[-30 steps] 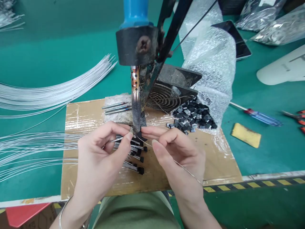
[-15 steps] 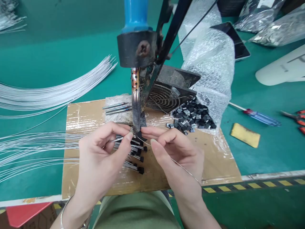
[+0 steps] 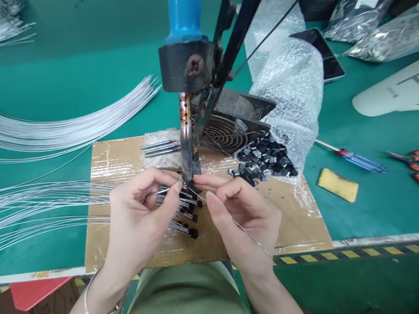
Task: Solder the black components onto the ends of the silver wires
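Note:
A mounted soldering iron (image 3: 186, 148) points down, its tip between my fingertips. My left hand (image 3: 147, 213) pinches a thin white wire (image 3: 159, 192) just left of the tip. Right of the tip, my right hand (image 3: 244, 218) is closed on a thin solder strand (image 3: 248, 235) that runs across its palm; its fingertips are close to a small black piece under the tip. Which fingers touch that piece is hard to tell. Below lie finished-looking wires with black connectors (image 3: 193, 233) on the cardboard (image 3: 209, 248).
A black fan (image 3: 225, 133) stands behind the iron. Loose black connectors (image 3: 265, 159) are heaped beside bubble wrap (image 3: 288, 87). A wire bundle (image 3: 75, 131) lies left. On the right are a yellow sponge (image 3: 338, 185), a screwdriver (image 3: 360, 160), pliers (image 3: 410, 161) and a white cup (image 3: 386, 93).
Both hands hold nearly the same pose at the iron's tip. The strand across my right palm lies slightly lower and further left. The view has shifted slightly.

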The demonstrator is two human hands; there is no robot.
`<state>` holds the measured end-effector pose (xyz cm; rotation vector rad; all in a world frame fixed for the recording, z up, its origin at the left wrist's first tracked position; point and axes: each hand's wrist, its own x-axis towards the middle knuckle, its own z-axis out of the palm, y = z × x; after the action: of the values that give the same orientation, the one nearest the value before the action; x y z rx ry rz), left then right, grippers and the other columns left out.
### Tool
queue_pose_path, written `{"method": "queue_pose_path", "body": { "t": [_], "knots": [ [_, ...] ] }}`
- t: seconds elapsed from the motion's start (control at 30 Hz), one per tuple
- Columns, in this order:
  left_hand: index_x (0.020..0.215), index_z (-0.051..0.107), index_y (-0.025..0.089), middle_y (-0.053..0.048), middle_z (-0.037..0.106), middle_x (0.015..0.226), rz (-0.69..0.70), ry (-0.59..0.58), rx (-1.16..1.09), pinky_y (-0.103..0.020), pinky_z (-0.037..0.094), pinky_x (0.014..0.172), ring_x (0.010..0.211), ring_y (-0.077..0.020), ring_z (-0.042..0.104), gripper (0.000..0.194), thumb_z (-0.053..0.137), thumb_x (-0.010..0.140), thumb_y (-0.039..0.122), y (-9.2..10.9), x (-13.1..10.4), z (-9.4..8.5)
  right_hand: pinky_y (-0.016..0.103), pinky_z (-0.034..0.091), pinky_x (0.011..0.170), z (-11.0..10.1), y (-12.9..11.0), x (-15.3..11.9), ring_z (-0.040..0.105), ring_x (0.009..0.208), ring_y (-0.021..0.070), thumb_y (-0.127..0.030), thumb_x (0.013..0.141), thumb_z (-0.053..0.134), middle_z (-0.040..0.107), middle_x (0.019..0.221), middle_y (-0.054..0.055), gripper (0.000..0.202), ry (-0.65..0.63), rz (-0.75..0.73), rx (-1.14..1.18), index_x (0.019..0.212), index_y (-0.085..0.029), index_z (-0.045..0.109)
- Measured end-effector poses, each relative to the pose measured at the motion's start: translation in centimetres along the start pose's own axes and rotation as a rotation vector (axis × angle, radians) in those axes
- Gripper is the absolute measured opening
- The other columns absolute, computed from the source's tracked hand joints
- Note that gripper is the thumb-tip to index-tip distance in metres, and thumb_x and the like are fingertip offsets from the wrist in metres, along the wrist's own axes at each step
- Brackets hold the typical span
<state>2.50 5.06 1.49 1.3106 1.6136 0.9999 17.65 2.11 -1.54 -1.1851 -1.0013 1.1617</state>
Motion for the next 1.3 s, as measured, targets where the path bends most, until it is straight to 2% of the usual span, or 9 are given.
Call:
{"method": "queue_pose_path", "body": {
  "t": [0.2,0.33,0.53,0.97,1.13,1.3],
  "knots": [
    [0.074,0.075,0.022,0.001,0.077,0.083,-0.003,0.004,-0.015,-0.022,0.038,0.052,0.062,-0.0094,0.058,0.013,0.078,0.082,0.012,0.27,-0.11,-0.05,0.039,0.062,0.102,0.23,-0.06,-0.04,0.08,0.109,0.0227,-0.011,0.095,0.07,0.084,0.118,0.005,0.022,0.014,-0.02,-0.055,0.08,-0.025,0.062],
    [0.074,0.075,0.021,0.0,0.077,0.083,-0.018,0.011,-0.055,-0.023,0.043,0.056,0.067,-0.0117,0.063,0.012,0.078,0.081,0.012,0.5,-0.16,0.07,0.038,0.062,0.102,0.35,-0.02,-0.08,0.08,0.109,0.0222,-0.011,0.095,0.07,0.084,0.117,0.005,0.022,0.023,-0.033,-0.063,0.08,-0.025,0.061],
    [0.072,0.074,0.022,0.0,0.078,0.083,-0.018,0.017,-0.045,-0.022,0.041,0.053,0.067,-0.0111,0.062,0.014,0.078,0.08,0.011,0.52,-0.28,0.11,0.036,0.061,0.102,0.32,-0.07,-0.29,0.08,0.108,0.0206,-0.012,0.096,0.071,0.084,0.117,0.004,0.021,0.026,-0.038,-0.066,0.08,-0.024,0.063],
    [0.075,0.075,0.022,0.001,0.078,0.086,0.018,0.005,-0.007,-0.021,0.037,0.05,0.063,-0.009,0.058,0.014,0.077,0.083,0.011,0.05,-0.17,0.07,0.039,0.062,0.101,0.39,0.05,-0.25,0.08,0.107,0.0226,-0.013,0.096,0.07,0.084,0.116,0.006,0.021,0.035,-0.041,-0.074,0.08,-0.024,0.064],
    [0.077,0.075,0.023,0.002,0.078,0.086,0.03,0.0,-0.037,-0.019,0.045,0.057,0.069,-0.0096,0.065,0.015,0.078,0.084,0.01,-0.02,-0.15,0.08,0.037,0.063,0.099,0.39,0.03,-0.2,0.081,0.105,0.0216,-0.012,0.095,0.071,0.084,0.114,0.006,0.021,0.046,-0.064,-0.087,0.08,-0.024,0.064],
    [0.077,0.076,0.022,0.001,0.078,0.086,0.034,0.0,-0.033,-0.019,0.046,0.057,0.071,-0.0104,0.065,0.014,0.078,0.085,0.011,0.09,-0.37,-0.02,0.034,0.062,0.1,0.49,-0.04,-0.27,0.08,0.106,0.0193,-0.012,0.095,0.071,0.084,0.115,0.004,0.02,0.037,-0.055,-0.088,0.08,-0.024,0.064]
  ]
}}
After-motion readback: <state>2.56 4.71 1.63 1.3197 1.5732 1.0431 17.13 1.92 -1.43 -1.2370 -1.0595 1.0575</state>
